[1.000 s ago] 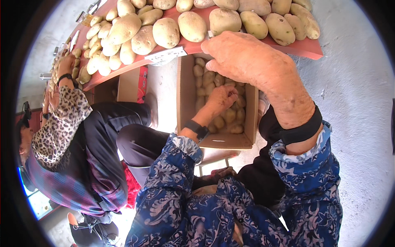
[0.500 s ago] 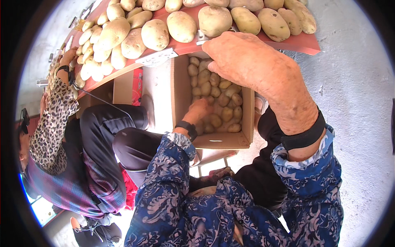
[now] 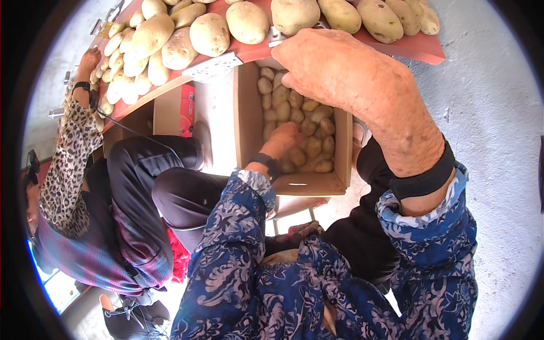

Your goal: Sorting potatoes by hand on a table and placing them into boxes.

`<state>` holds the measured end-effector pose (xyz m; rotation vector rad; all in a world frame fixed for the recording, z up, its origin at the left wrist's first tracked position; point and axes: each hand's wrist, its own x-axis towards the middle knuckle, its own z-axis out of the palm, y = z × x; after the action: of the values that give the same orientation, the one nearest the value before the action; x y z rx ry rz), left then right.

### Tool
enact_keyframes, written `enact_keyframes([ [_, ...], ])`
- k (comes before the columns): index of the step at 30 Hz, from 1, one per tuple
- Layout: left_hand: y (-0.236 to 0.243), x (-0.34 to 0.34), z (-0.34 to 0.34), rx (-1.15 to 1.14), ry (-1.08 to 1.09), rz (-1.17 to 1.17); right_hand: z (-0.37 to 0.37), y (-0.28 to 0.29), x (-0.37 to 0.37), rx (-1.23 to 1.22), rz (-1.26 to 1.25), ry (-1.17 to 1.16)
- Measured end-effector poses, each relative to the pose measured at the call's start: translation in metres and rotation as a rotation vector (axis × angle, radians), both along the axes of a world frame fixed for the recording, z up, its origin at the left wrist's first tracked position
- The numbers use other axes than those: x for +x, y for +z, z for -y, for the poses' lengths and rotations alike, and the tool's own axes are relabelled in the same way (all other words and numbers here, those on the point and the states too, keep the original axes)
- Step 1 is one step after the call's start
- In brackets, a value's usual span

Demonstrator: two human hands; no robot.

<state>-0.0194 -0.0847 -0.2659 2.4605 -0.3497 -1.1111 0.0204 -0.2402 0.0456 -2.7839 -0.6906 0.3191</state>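
Down inside the open cardboard box (image 3: pixel 317 183), my left hand (image 3: pixel 284 139) rests among small potatoes (image 3: pixel 313 146). Its fingers are bent and held together against them; what they close on is hidden beneath the hand. My right hand (image 3: pixel 309 56) is up at the edge of the red table (image 3: pixel 258 52), its wrist sharply bent, just over the box's far right part. Most of its fingers are hidden behind the back of the hand, with one fingertip showing above the potatoes. Larger potatoes (image 3: pixel 247 22) lie on the table just beyond it.
At the left, another person's hand (image 3: pixel 89 59) is at smaller potatoes on the table's far end. That person's dark-trousered knee (image 3: pixel 147 164) is left of my legs. A metal plate (image 3: pixel 211 67) is fixed along the table edge. A pale wall (image 3: pixel 487 130) stands at the right.
My left hand has moved slightly right and up within the box. My right hand has shifted a little up with the view. The other person's hand has come back from the potatoes.
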Motion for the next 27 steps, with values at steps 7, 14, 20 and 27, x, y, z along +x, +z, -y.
enact_keyframes([
  [7,-0.057,-0.018,0.048,-0.392,-0.02,0.165,0.002,0.003,-0.01,-0.03,0.002,-0.055],
  [14,-0.028,-0.023,0.069,-0.426,-0.098,0.381,0.009,0.006,-0.013,-0.037,0.001,0.007],
  [20,-0.021,-0.015,0.088,-0.226,-0.167,0.631,0.002,0.014,-0.022,-0.154,0.048,-0.047],
  [27,-0.061,0.004,0.078,-0.17,-0.191,0.52,-0.006,-0.004,-0.013,-0.028,0.147,-0.046],
])
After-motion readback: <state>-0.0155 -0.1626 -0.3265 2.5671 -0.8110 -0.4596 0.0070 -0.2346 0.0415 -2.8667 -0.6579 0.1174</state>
